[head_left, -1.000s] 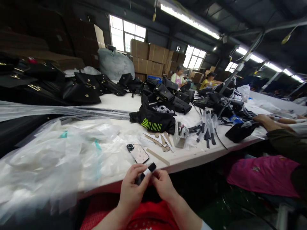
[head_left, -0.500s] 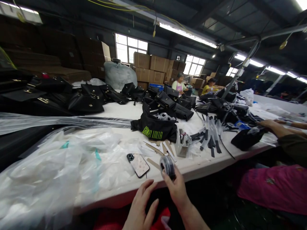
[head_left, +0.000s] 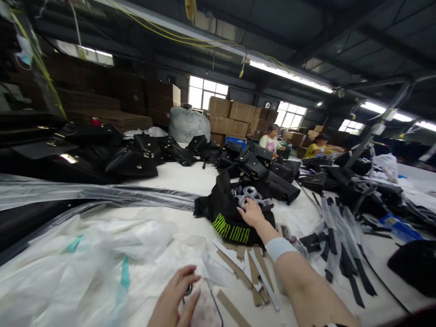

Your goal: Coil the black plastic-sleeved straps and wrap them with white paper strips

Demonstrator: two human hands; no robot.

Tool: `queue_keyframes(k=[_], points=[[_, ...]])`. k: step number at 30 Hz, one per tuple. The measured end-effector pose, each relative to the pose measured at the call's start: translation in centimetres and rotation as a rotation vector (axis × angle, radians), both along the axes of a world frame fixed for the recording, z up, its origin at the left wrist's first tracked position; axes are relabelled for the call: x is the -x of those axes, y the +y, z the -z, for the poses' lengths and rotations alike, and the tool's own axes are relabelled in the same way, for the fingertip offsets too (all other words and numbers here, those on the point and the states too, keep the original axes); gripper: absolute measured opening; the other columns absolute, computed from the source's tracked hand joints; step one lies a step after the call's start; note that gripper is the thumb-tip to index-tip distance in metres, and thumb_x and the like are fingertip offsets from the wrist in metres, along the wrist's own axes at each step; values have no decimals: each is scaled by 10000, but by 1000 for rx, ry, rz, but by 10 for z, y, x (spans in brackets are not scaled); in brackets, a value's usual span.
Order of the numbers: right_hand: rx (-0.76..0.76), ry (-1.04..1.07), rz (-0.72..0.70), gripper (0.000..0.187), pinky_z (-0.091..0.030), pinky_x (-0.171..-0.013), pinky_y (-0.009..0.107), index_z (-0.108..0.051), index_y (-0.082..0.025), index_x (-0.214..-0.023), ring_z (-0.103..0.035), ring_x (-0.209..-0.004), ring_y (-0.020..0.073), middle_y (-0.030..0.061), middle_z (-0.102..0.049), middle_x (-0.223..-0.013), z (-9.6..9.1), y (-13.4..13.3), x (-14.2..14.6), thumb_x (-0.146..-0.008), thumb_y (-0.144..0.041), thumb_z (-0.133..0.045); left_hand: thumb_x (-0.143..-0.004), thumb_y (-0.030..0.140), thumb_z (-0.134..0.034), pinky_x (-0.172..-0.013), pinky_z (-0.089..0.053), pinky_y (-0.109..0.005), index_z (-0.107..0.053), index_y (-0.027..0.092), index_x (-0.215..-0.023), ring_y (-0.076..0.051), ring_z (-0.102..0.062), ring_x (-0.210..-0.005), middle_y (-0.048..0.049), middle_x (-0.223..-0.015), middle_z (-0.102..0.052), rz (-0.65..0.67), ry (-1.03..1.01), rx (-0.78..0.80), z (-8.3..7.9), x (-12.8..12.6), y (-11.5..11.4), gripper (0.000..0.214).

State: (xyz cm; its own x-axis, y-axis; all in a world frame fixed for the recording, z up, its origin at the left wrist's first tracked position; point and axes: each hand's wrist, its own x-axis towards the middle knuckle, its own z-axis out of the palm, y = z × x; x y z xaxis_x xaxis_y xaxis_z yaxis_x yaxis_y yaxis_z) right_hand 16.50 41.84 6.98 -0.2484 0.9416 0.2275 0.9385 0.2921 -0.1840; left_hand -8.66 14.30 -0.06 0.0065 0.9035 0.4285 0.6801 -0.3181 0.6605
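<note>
A long white table (head_left: 184,179) in a warehouse is noted, strewn with plastic (head_left: 85,254). A black bag (head_left: 225,222) lies open at centre, with rolls (head_left: 245,194) inside. The right hand (head_left: 252,212) is extended palm down onto the rolls; its grip cannot be told. 1 roll is best pinched by its rim. The left hand (head_left: 175,297) is spread wide, touching the phone (head_left: 204,313).

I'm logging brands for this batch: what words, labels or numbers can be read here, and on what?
"SANTA LOLLA", as best it reads, in green on the black bag at the right hand.
Cardboard boxes: any print too small to read.
Nothing else is legible.
</note>
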Motion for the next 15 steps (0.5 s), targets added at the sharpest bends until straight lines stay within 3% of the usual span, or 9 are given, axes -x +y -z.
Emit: queue_keyframes(k=[3, 5, 7, 9, 12, 15], points=[[-9, 3, -29, 477, -296, -1082, 495, -623, -19, -1134, -386, -1319, 347, 257, -477, -1370, 26, 5, 0, -925, -389, -408, -910, 339, -447, -994, -467, -368, -657, 214, -1067, -241, -597, -1113, -116, -1166, -649, -55, 244, 22, -20, 39, 74, 290], [-161, 58, -55, 450, -314, -1078, 502, -615, -31, -1135, -420, -1289, 338, 252, -518, -1322, 28, -1, -5, -918, -370, -414, -919, 253, -410, -990, -443, -358, -642, 183, -1082, -226, -595, -1081, -115, -1130, -656, -115, 466, 125, -23, 67, 129, 292], [-372, 153, -106, 420, -341, -1065, 521, -596, -82, -1161, -440, -1266, 328, 218, -540, -1297, 26, -21, -9, -904, -377, -443, -888, 162, -417, -986, -417, -380, -637, 146, -1090, -249, -580, -1086, -146, -1142, -644, -186, 523, 172, -21, 93, 177, 299], [-460, 216, -187, 379, -371, -1049, 535, -593, -156, -1168, -446, -1263, 320, 172, -536, -1309, 29, -56, -8, -886, -387, -486, -865, 88, -393, -1048, -326, -427, -610, 127, -1143, -268, -521, -1169, -173, -1221, -602, -240, 566, 189, -17, 114, 216, 356], [-346, 197, -295, 295, -408, -1035, 533, -630, -230, -1115, -425, -1296, 321, 126, -500, -1361, 45, -117, -4, -849, -325, -544, -837, 29, -372, -1086, -206, -495, -622, 110, -1120, -277, -531, -1143, -184, -1160, -630, -280, 623, 224, -14, 134, 250, 386], [-209, 183, -332, 199, -447, -999, 537, -684, -261, -985, -449, -1281, 330, 112, -508, -1359, 64, -157, -5, -820, -281, -574, -844, 44, -384, -1081, -177, -496, -691, 101, -951, -271, -585, -1035, -180, -1012, -675, -261, 676, 246, -19, 144, 259, 330]])
